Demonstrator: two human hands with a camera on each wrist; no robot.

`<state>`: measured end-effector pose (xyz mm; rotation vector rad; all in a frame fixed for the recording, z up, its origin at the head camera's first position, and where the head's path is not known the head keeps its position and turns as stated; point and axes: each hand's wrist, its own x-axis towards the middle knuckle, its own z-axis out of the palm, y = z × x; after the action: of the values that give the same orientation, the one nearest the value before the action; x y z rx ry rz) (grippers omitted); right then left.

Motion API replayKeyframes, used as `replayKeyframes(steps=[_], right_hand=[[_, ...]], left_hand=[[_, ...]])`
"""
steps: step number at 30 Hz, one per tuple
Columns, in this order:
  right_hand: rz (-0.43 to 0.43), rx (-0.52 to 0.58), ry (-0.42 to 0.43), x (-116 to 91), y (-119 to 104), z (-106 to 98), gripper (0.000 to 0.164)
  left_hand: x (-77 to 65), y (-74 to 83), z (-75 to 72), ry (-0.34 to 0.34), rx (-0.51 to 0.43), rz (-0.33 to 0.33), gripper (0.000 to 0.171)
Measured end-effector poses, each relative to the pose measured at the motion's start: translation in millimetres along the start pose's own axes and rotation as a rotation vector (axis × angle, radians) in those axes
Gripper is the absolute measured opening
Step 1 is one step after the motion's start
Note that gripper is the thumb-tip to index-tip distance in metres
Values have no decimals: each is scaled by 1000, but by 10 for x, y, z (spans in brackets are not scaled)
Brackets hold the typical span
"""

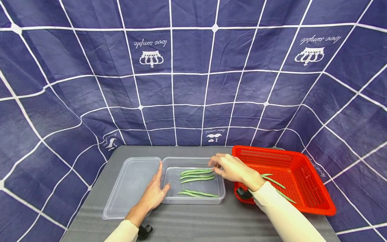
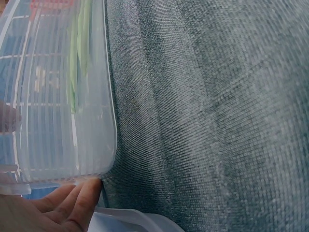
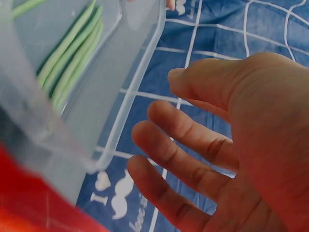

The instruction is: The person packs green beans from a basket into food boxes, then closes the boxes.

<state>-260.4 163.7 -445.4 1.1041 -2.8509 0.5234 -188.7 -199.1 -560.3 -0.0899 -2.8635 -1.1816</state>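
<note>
A clear plastic container [image 1: 195, 201] holds green beans in two groups. Several beans [image 1: 197, 179] lie side by side toward the back, and a few more [image 1: 202, 194] lie near the front wall. My left hand [image 1: 155, 193] rests along the container's left side with straight fingers; in the left wrist view its fingertips [image 2: 91, 191] meet the container's edge. Over the right end of the container is my right hand [image 1: 231, 167], fingers loosely bent. The right wrist view shows nothing between its thumb and fingers [image 3: 164, 145].
A red perforated basket [image 1: 325, 201] stands to the right with several green beans [image 1: 276, 182] inside, partly hidden by my right forearm. Left of the container lies a flat translucent lid [image 1: 131, 183]. A blue checked cloth [image 1: 190, 87] hangs behind and beside the grey table [image 1: 181, 223].
</note>
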Motion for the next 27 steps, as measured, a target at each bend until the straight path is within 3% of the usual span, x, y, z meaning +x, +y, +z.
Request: replayKeyframes(steps=[11,27], right_hand=[[20,-10,74,-233,392,-202,16],[83,-37,148,-751,1011,-385,17]], left_hand=[[6,-31,5,11,-2,10,107],[12,-24,11,5,-2,14,108]])
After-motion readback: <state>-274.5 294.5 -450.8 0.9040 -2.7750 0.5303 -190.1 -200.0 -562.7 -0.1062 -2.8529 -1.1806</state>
